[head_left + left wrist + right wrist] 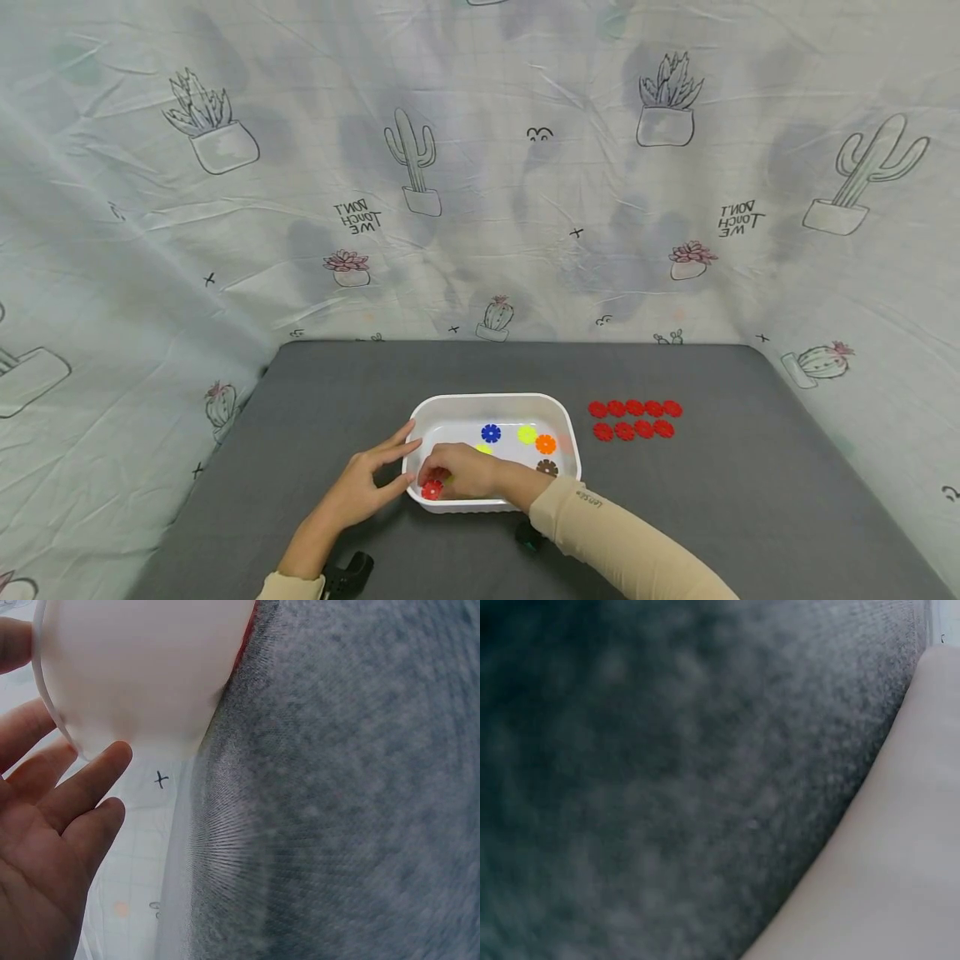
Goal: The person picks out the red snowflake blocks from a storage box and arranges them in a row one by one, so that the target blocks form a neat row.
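Observation:
A white tray (495, 406) with several flower-shaped plastic discs in it lies in the middle of the head view. My left hand (363, 487) rests against its left end, fingers spread and fairly straight, fingertips at the rim. In the left wrist view, those fingers (94, 780) touch the tray's outer wall (142, 675). Inside the tray, my right hand (465, 472) reaches to the near left corner, with curled fingers pinching a red flower disc (432, 489). A bit of yellow shows beside its fingertips. Only a sleeve (885, 847) and grey cloth fill the right wrist view.
Blue (491, 433), orange (546, 444), yellow (527, 434) and brown (547, 468) discs lie in the tray. Several red discs (634, 407) form two rows on the grey table (720, 492), right of the tray. A patterned curtain (480, 250) hangs behind the table.

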